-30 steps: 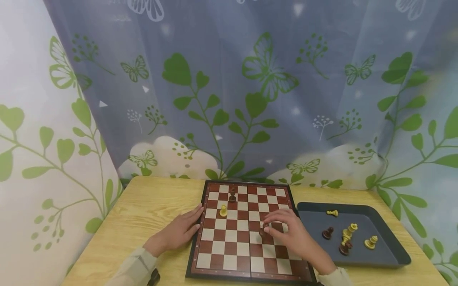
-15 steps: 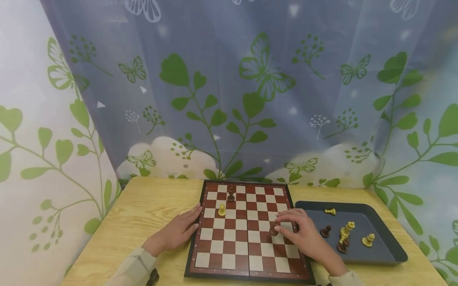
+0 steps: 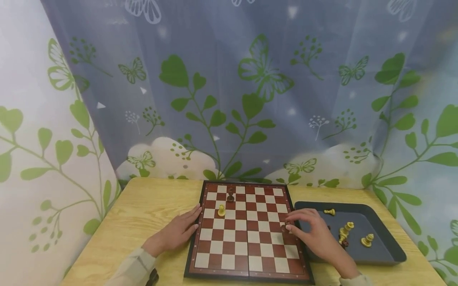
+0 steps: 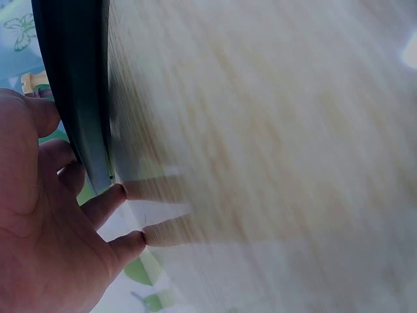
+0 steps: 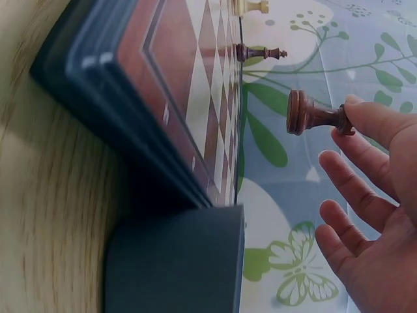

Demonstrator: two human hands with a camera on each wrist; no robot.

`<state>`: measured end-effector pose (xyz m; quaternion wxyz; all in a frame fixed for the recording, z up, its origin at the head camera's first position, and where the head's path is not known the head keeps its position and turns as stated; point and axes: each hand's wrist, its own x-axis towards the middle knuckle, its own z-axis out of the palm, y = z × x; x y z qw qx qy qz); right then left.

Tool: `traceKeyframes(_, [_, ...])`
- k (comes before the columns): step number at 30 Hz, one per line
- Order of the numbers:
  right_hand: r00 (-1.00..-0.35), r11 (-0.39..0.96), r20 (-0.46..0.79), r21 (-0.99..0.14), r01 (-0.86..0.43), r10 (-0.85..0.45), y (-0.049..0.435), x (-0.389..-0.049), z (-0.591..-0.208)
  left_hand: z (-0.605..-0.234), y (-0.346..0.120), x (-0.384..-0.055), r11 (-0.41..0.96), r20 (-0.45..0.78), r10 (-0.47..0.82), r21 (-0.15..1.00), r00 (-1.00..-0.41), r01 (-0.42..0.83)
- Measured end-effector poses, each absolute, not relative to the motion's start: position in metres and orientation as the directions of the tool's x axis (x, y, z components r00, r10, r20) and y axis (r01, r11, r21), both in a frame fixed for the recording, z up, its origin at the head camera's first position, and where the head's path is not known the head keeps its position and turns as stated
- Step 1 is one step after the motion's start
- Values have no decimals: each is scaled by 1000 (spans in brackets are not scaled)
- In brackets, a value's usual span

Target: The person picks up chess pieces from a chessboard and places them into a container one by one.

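Pinched chessman (image 5: 313, 115), tray (image 3: 365, 220) — pieces (image 3: 346, 229), apparently mixed colours

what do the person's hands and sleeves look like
The left hand and right hand are bare: no gloves or rings show. The left sleeve is pale beige, seemingly checked; the right sleeve, mostly cut off, looks similarly pale.

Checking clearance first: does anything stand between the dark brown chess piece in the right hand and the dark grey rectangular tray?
Only the red-and-cream chessboard's black edge and the tray's wall, both below the chess piece. Nothing else shows, though the right hand hides part of the tray.
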<state>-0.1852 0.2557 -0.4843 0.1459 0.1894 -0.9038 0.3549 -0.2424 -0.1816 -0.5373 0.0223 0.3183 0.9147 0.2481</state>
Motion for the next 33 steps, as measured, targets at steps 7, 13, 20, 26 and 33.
traceKeyframes(7, [-880, 703, 428, -561, -437, -205, 266, -185, -486, -539, -183, -244, 671, 127, 596, 465, -793, 578])
traceKeyframes(13, [-875, 713, 449, -552, -433, -184, 274, -184, -485, -539, -183, -244, 666, 144, 597, 460, -789, 588])
traceKeyframes(20, [-877, 730, 450, -541, -417, -168, 289, -183, -486, -538, -183, -245, 677, 122, 598, 452, -792, 581])
traceKeyframes(26, [-886, 711, 436, -572, -409, -159, 302, -183, -489, -540, -182, -246, 680, 122, 598, 445, -792, 582])
traceKeyframes(33, [-879, 739, 456, -543, -398, -138, 309, -182, -492, -540, -182, -246, 679, 115, 599, 452, -793, 578])
